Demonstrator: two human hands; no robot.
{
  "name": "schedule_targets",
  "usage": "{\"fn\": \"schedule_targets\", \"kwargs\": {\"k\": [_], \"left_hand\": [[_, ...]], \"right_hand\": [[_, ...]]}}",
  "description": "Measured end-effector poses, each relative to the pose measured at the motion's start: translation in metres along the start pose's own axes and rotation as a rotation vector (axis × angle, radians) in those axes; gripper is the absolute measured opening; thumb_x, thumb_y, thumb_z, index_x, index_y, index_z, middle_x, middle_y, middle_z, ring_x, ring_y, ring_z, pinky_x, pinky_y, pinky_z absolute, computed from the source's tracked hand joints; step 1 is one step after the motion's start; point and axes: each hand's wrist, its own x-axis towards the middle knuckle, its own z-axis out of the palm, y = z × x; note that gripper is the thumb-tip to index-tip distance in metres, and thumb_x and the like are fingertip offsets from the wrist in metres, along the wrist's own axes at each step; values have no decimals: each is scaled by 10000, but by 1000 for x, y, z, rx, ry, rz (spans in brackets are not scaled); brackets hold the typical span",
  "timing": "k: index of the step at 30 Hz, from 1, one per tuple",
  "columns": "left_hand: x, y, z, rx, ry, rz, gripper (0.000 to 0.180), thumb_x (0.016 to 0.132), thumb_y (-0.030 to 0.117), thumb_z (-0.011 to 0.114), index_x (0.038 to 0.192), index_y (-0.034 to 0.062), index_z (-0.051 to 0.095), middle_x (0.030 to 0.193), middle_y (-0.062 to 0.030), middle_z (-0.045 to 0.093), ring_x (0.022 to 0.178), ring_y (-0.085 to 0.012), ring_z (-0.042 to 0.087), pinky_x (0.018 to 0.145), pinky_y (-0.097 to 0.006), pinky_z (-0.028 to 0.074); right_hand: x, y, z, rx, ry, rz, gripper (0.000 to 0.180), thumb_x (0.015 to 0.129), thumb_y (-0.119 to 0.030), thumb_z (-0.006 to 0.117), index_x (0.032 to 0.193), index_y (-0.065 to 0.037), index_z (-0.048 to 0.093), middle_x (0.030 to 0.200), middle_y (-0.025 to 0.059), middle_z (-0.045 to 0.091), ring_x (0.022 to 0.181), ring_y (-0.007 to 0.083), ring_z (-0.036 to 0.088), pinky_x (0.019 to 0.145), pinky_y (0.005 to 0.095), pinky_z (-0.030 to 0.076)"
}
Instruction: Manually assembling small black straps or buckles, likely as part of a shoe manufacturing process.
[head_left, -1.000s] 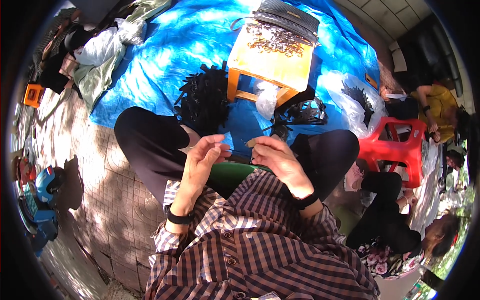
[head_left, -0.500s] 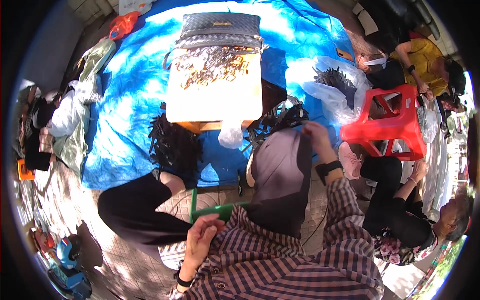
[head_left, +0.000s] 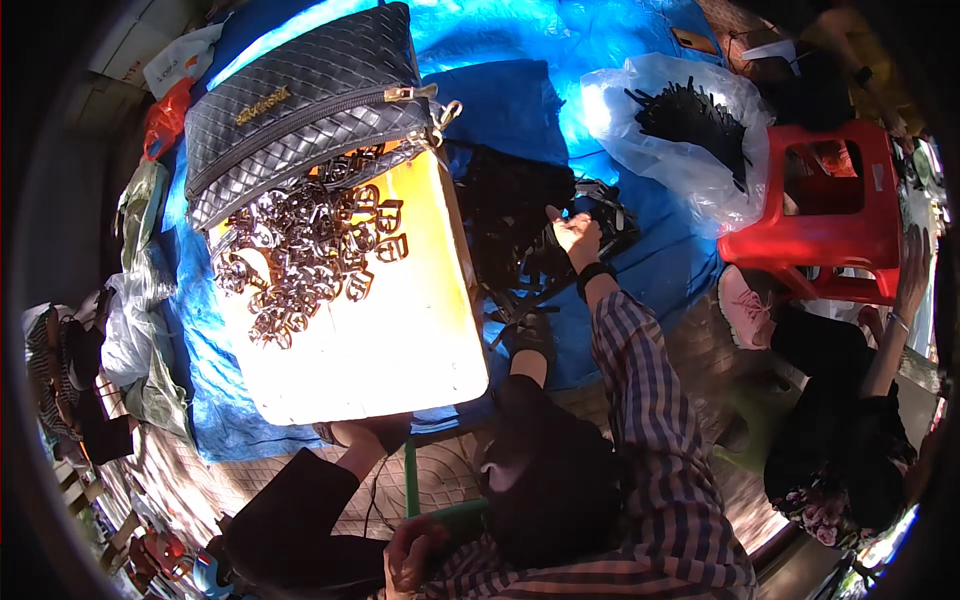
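Note:
My right hand [head_left: 578,240] is at the pile of black strips [head_left: 610,215] to the right of the small table, its fingers curled down and the thumb sticking up; what they grip, if anything, is hidden. Low in the view, by my lap, my left hand [head_left: 412,555] is in shade with its fingers bent inward, and I cannot make out anything in it. On the pale tabletop [head_left: 370,350] lies a heap of dark, shiny buckles [head_left: 300,250]. A black woven zip pouch [head_left: 300,100] rests at the table's far side, touching the heap.
Blue tarp [head_left: 500,40] covers the ground. At the right are a plastic bag with black strips [head_left: 690,120] and a red stool [head_left: 830,220]. A person in black [head_left: 840,440] sits beside me. Something green [head_left: 460,520] is by my legs.
My view has turned and come closer, so the table looks larger and tilted. My right hand has gone from above my knee to the strip pile. My left hand stays near my lap.

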Motion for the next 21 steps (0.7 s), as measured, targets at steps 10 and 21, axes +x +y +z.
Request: {"fn": "schedule_targets", "kwargs": {"k": [10, 21], "left_hand": [[10, -33, -53, 669, 68, 189, 326, 931, 199, 440, 1187, 23, 540, 1065, -93, 644, 1000, -182, 620, 826, -313, 504], [80, -48, -27, 496, 13, 222, 343, 925, 200, 458, 1204, 15, 530, 1097, -91, 624, 998, -170, 599, 834, -303, 487]], "right_hand": [[-76, -97, 33, -360, 251, -190, 914, 706, -421, 731, 1384, 9, 294, 1191, 211, 496, 1104, 343, 506, 873, 410, 457], [-67, -26, 24, 673, -148, -27, 566, 735, -224, 718, 1214, -61, 462, 964, 62, 626, 698, 141, 585, 662, 281, 483]]}}
